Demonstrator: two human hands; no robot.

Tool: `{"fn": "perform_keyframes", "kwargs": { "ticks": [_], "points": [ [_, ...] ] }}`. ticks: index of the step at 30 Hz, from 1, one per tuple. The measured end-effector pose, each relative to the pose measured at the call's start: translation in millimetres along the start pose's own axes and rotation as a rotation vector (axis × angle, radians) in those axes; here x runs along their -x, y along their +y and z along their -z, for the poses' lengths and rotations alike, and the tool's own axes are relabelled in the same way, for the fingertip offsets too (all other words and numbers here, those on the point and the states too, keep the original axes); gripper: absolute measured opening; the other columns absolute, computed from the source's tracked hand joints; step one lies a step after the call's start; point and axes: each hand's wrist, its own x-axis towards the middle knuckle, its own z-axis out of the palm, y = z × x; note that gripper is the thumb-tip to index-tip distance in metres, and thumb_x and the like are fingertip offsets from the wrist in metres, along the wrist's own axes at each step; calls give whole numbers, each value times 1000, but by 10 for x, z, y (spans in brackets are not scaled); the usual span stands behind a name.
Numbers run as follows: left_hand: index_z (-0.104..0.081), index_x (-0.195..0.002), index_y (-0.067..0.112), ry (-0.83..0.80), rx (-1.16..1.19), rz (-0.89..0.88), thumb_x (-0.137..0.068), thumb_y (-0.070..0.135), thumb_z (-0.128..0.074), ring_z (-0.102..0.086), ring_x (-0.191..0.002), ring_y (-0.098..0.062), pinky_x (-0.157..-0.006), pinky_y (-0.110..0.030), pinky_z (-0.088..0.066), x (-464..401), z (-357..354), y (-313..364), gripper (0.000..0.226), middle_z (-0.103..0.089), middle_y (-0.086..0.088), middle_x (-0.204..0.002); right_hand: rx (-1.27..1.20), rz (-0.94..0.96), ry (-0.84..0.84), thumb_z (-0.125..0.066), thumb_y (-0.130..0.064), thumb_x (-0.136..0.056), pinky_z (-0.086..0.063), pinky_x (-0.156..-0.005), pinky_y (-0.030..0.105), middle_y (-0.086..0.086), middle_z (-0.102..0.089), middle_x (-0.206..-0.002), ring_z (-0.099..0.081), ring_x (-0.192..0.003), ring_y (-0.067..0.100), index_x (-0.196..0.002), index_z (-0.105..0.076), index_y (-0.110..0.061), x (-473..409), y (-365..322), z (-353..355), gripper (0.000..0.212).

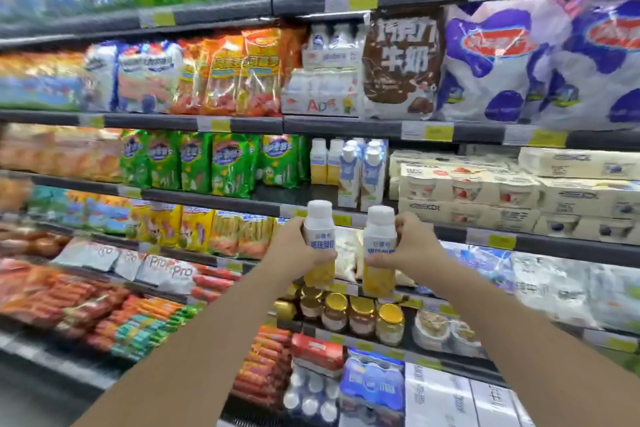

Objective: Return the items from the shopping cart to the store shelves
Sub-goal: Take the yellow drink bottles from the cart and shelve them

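I hold two small drink bottles upright in front of the refrigerated shelves, each white on top and yellow below with a white cap. My left hand (pixel 294 246) grips the left bottle (pixel 320 243) around its middle. My right hand (pixel 412 246) grips the right bottle (pixel 379 250) the same way. Both bottles hover just below the shelf (pixel 242 199) where matching white and yellow bottles (pixel 325 161) stand beside blue and white cartons (pixel 363 173). The shopping cart is out of view.
Green snack bags (pixel 207 159) fill the shelf to the left, cream yogurt boxes (pixel 485 194) the right. Gold-lidded jars (pixel 360 315) and sausage packs (pixel 104 305) lie below my hands. Large blue and white milk bags (pixel 519 59) sit higher up.
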Motion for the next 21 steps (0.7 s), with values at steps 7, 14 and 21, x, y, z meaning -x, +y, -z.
{"fn": "perform_keyframes", "kwargs": {
  "ticks": [7,14,21],
  "points": [
    [-58,-109,19,86,-4,25,-69,16,-89,-66,-92,-14,-75,-31,-55,-562,427,-268,50,-69,0,-101,-21,62,-67,-94,-21,-63,-57,-83,41,1,-66,-102,-66,-94,17,-110,-48,-14,-694,-269,-579,66],
    [-59,-111,18,187,-74,42,-65,20,-91,-67,-89,-14,-80,-37,-58,-1087,542,-285,57,-70,2,-100,-13,149,-85,-88,-17,-71,-52,-77,32,1,-62,-104,-62,-92,14,-116,-44,-13,-1343,-479,-707,63],
    [-59,-106,18,238,-65,47,-63,18,-91,-67,-88,-17,-82,-41,-58,-1585,588,-220,54,-69,0,-96,-29,160,-26,-89,-15,-71,-48,-80,34,1,-59,-105,-59,-96,19,-115,-41,-11,-1883,-655,-870,65]
  ]
}}
